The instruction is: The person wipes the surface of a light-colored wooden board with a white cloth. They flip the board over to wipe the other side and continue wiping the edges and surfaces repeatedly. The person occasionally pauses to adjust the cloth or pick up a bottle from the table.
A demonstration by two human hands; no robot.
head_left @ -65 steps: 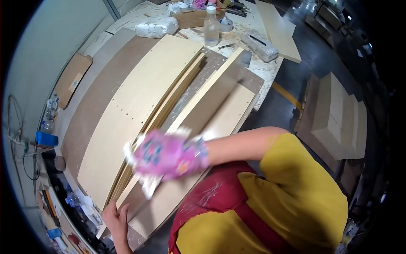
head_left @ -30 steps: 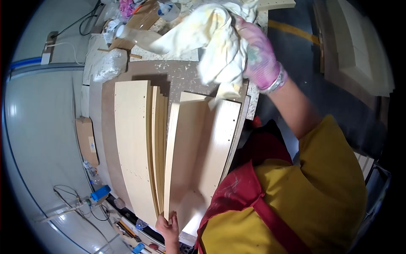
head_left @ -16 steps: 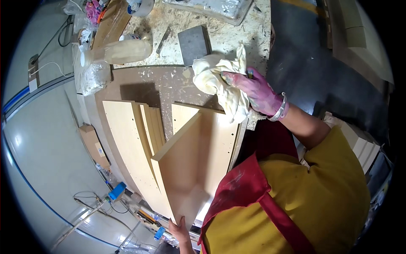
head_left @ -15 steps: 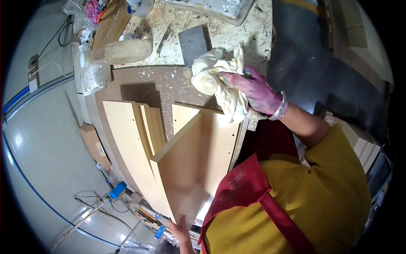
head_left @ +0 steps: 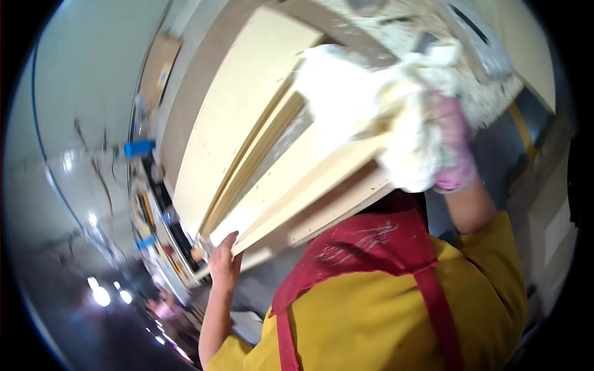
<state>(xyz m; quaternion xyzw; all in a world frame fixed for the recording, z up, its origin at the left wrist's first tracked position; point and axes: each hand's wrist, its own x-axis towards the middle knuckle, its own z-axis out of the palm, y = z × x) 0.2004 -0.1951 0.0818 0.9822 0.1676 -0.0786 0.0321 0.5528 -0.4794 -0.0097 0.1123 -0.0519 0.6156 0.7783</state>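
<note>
My left hand (head_left: 226, 263) is closed on the near end of a pale wooden board (head_left: 288, 185), fingers wrapped over its end. The board runs away from me to the right, its narrow edge toward me. At its far end, my right hand (head_left: 456, 145), in a stained pink glove, is closed on a bunched white rag (head_left: 405, 133). The rag is blurred by motion and hangs over the board's far end; whether it touches the wood I cannot tell. Another pale panel with small drilled holes (head_left: 346, 207) lies on my side of the held board.
More pale panels (head_left: 238, 117) lie stacked on the bench to the left. A paint-spattered work surface (head_left: 489, 102) with a clear plastic tray (head_left: 476, 37) is at the far right. A cardboard box (head_left: 159, 68) and a blue object (head_left: 140, 148) are beyond the bench's left side.
My view has swung left. The held board has turned, showing its other face. The rag in my right hand has come from above the bench to the board's far end.
</note>
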